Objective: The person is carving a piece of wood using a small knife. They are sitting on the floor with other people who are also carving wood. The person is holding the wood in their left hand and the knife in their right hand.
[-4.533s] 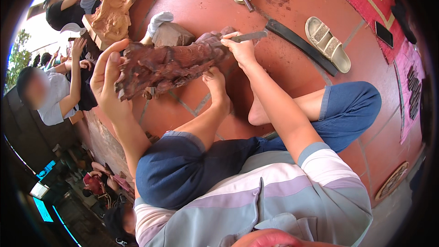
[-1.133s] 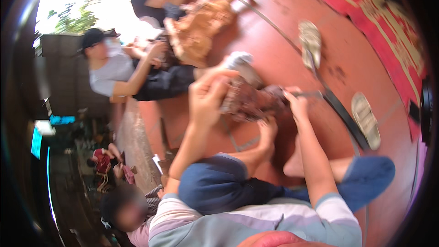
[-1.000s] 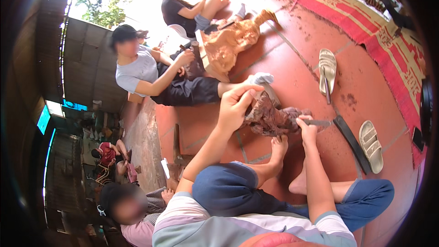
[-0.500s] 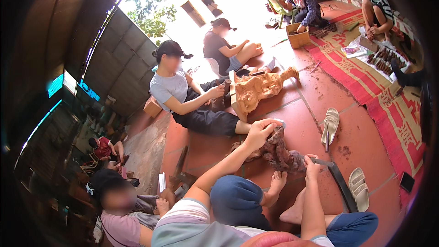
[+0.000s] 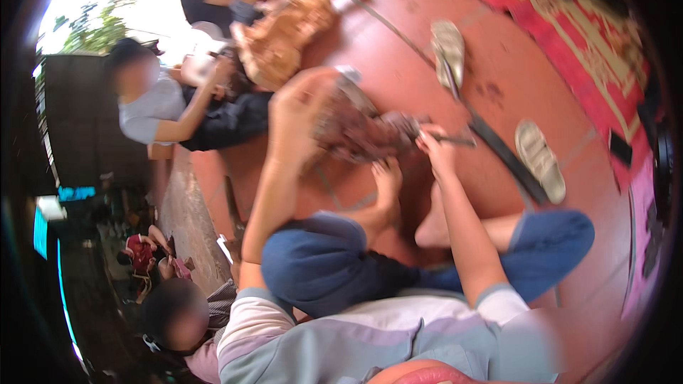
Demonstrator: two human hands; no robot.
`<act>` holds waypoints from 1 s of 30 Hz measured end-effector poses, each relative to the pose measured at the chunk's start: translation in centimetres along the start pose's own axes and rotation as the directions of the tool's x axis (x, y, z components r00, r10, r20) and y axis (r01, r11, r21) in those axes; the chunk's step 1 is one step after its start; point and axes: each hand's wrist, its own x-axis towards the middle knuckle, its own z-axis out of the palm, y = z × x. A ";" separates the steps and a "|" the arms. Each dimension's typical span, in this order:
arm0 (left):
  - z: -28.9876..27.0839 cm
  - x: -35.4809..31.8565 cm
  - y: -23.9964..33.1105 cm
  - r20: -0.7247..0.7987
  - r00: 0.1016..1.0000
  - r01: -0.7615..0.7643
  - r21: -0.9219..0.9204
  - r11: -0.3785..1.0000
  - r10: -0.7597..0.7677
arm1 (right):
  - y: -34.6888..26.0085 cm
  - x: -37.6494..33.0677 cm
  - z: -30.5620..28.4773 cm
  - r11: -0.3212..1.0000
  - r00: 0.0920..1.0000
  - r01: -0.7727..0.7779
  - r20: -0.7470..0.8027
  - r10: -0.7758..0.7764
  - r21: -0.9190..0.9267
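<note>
Bright daylight blown out at upper left, motion blur throughout, dark fisheye rim, bent edges

A red tiled floor [image 5: 398, 50] carries two sandals [image 5: 541, 160], a dark carving [image 5: 370, 131] and a red mat [image 5: 597, 35].

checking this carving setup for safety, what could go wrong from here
1. The right hand works a thin metal tool at the dark wood carving, and a bare foot props it just below; a slip could drive the tool into the foot.
2. The left hand grips the carving's far end in line with the tool, so a skid along the wood could reach it.
3. The picture is motion-blurred, so the view may not be steady on the work.
</note>
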 end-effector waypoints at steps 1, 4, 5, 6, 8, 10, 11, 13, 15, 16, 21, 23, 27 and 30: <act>0.1 0.2 -0.4 0.006 0.999 0.042 -0.021 0.999 -0.042 | -0.3 -0.1 -0.2 1.000 1.000 0.010 -0.012 -0.010 -0.013; 0.3 -0.4 1.2 0.018 0.994 0.106 0.054 0.993 -0.107 | -1.8 0.4 0.9 0.993 1.000 0.024 -0.018 -0.026 -0.119; 0.0 -0.6 1.6 0.017 0.993 0.114 0.044 0.993 -0.115 | -1.9 0.9 1.4 0.991 1.000 0.015 -0.006 -0.016 -0.130; -0.4 -0.7 1.5 0.016 0.986 0.169 -0.016 0.985 -0.169 | -2.2 1.4 2.0 0.986 1.000 0.025 0.006 -0.025 -0.165; -0.2 -0.9 2.1 0.031 0.987 0.157 -0.051 0.986 -0.155 | -2.6 2.3 2.7 0.968 0.998 0.056 0.024 -0.052 -0.243; -0.1 -0.9 1.6 0.031 0.982 0.190 -0.104 0.976 -0.188 | -2.1 2.9 2.8 0.955 0.996 0.052 0.080 -0.030 -0.290; 0.0 -0.7 1.4 0.033 0.981 0.193 -0.104 0.976 -0.191 | -2.0 3.2 2.6 0.947 0.994 0.052 0.107 -0.019 -0.317; 0.2 -0.6 1.2 0.026 0.982 0.188 -0.116 0.975 -0.186 | -2.0 4.0 2.2 0.933 0.991 -0.005 0.125 0.054 -0.360; 0.6 -0.6 0.9 0.015 0.985 0.171 -0.141 0.975 -0.170 | -2.3 4.6 1.9 0.930 0.986 -0.005 0.155 0.067 -0.368; 0.2 -0.3 0.8 0.015 0.990 0.144 -0.099 0.985 -0.144 | -3.4 5.1 2.3 0.912 0.981 -0.120 0.096 0.170 -0.392; -0.5 -0.7 1.6 -0.024 0.987 0.161 -0.015 0.987 -0.161 | -3.3 5.2 3.5 0.876 0.986 0.046 0.164 0.038 -0.480; -0.1 -0.8 1.6 -0.024 0.992 0.122 -0.015 0.992 -0.122 | -3.1 5.2 3.3 0.889 0.984 0.002 0.160 0.080 -0.458; -0.5 -1.2 2.4 -0.030 0.982 0.188 -0.020 0.982 -0.189 | -3.3 6.0 3.6 0.907 0.975 -0.113 0.132 0.180 -0.405; -0.1 -0.9 1.2 0.085 0.984 0.152 0.049 0.987 -0.156 | -2.6 5.8 2.0 0.929 0.974 -0.096 0.157 0.162 -0.359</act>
